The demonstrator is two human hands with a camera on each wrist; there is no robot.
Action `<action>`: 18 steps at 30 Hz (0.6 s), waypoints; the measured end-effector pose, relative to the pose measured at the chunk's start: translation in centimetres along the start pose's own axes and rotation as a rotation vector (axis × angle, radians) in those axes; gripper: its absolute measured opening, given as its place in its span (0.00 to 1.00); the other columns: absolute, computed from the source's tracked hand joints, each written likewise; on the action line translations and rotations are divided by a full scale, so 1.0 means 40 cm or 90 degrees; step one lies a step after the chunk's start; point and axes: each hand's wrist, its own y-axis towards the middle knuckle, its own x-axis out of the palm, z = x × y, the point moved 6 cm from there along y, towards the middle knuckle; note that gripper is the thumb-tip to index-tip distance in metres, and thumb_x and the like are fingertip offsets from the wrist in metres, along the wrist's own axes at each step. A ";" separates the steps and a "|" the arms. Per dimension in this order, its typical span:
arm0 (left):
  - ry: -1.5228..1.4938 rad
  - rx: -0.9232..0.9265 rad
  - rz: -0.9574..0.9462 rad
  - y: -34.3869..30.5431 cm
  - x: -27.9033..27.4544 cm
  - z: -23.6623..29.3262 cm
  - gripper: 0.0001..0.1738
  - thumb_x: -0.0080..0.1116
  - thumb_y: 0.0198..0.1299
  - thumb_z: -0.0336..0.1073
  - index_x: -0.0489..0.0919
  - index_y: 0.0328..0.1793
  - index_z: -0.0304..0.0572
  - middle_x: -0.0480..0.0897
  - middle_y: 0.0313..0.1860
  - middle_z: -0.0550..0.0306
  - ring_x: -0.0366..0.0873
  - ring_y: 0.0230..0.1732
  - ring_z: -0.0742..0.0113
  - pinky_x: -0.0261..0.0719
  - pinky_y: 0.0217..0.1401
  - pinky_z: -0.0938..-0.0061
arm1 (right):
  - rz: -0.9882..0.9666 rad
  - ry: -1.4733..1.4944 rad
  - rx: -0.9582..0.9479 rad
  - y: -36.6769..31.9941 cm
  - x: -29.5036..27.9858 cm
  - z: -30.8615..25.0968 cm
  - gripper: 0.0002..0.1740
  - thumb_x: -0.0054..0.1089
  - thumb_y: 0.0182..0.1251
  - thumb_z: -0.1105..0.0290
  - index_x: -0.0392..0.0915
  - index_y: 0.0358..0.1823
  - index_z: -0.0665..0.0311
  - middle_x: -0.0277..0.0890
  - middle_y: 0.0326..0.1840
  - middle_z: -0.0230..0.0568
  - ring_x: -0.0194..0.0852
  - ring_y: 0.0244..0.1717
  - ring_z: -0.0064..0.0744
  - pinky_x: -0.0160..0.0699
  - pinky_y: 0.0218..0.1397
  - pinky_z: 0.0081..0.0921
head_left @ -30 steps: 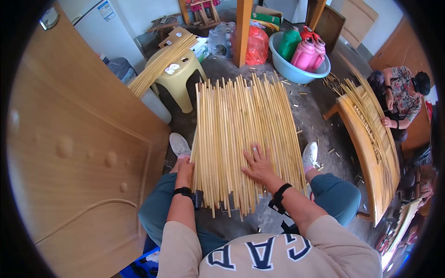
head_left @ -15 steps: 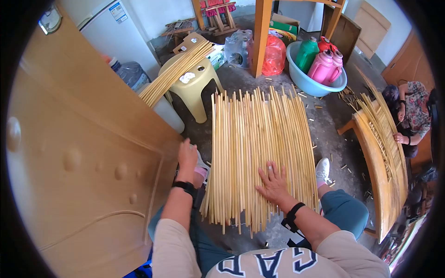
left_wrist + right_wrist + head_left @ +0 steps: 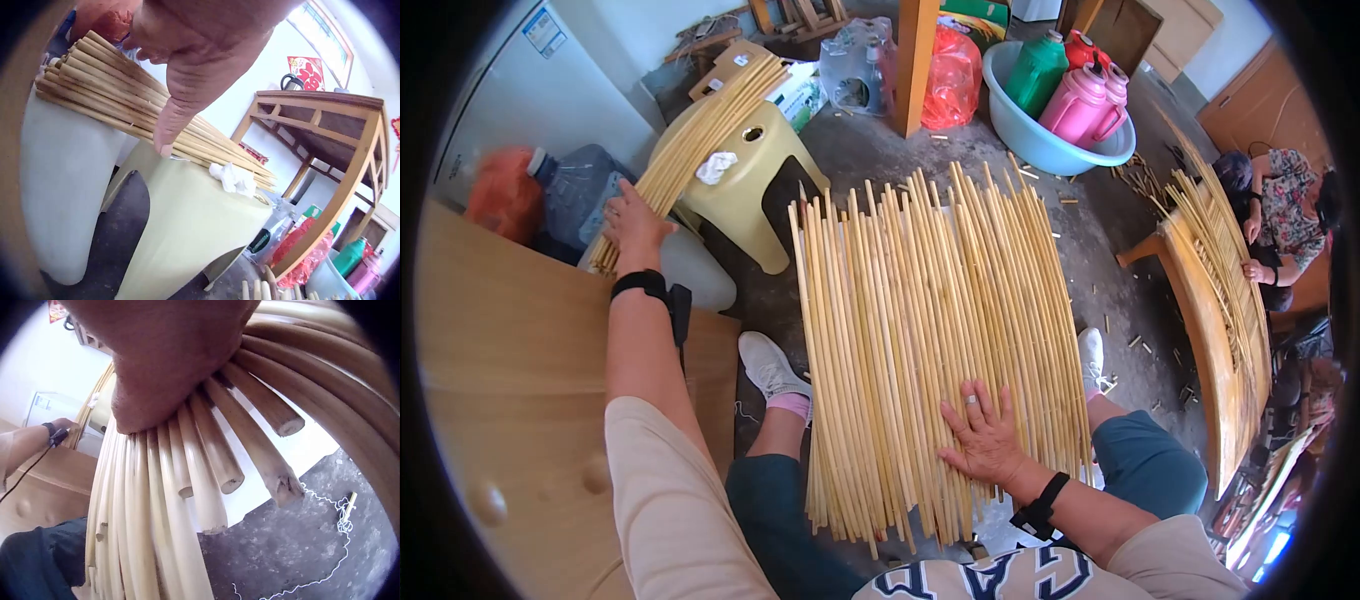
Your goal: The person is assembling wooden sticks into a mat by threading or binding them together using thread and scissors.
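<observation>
The left hand (image 3: pixel 637 228) is over the lower part of a bundle of thin sticks (image 3: pixel 720 113) that leans across a cream stool (image 3: pixel 745 190). Its thumb is spread out to one side; in the left wrist view the thumb (image 3: pixel 172 122) crosses in front of the bundled sticks (image 3: pixel 115 87), and the other fingertips are partly hidden. With fingers spread, the right hand (image 3: pixel 988 440) rests flat on a wide layer of side-by-side sticks (image 3: pixel 920 330) between the person's legs. In the right wrist view its palm (image 3: pixel 169 369) covers part of the layer, above several cut ends.
A wooden panel (image 3: pixel 580 400) stands at left, with a water bottle (image 3: pixel 580 190) behind it. Beyond the layer are a wooden post (image 3: pixel 917 70) and a blue basin (image 3: pixel 1050 150) holding flasks. At right, another person works at a wooden bench (image 3: pixel 1200 310). Short stick pieces litter the floor.
The left hand has left the layer's left edge and moved up and left to the bundle on the stool. The right hand has stayed on the layer.
</observation>
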 end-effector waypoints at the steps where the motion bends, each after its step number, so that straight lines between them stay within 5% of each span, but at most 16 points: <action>1: 0.027 -0.018 -0.011 0.005 0.009 0.000 0.60 0.75 0.33 0.42 0.47 0.71 0.47 0.61 0.64 0.43 0.56 0.66 0.45 0.61 0.60 0.49 | -0.006 0.002 0.003 -0.001 0.002 0.002 0.39 0.47 0.56 0.41 0.56 0.67 0.51 0.34 0.74 0.52 0.26 0.75 0.49 0.22 0.68 0.61; 4: 0.055 -0.024 -0.034 0.001 0.014 0.000 0.48 0.72 0.39 0.41 0.57 0.67 0.49 0.65 0.62 0.52 0.60 0.63 0.47 0.62 0.59 0.50 | 0.003 0.008 0.003 0.000 0.002 -0.001 0.40 0.48 0.56 0.41 0.55 0.68 0.51 0.34 0.74 0.52 0.25 0.75 0.49 0.22 0.68 0.61; 10: 0.025 -0.033 0.061 0.022 0.016 -0.034 0.22 0.62 0.51 0.40 0.70 0.51 0.48 0.72 0.55 0.53 0.67 0.59 0.51 0.68 0.52 0.51 | 0.027 0.002 -0.009 -0.004 0.006 0.000 0.42 0.49 0.54 0.40 0.55 0.68 0.51 0.34 0.74 0.52 0.24 0.75 0.49 0.21 0.68 0.61; 18: -0.005 0.021 0.148 0.037 -0.118 -0.034 0.16 0.56 0.55 0.42 0.68 0.46 0.47 0.79 0.41 0.53 0.78 0.45 0.51 0.72 0.45 0.52 | 0.010 -0.010 0.008 -0.004 0.006 0.002 0.41 0.50 0.53 0.40 0.58 0.66 0.51 0.35 0.74 0.52 0.24 0.75 0.49 0.22 0.68 0.61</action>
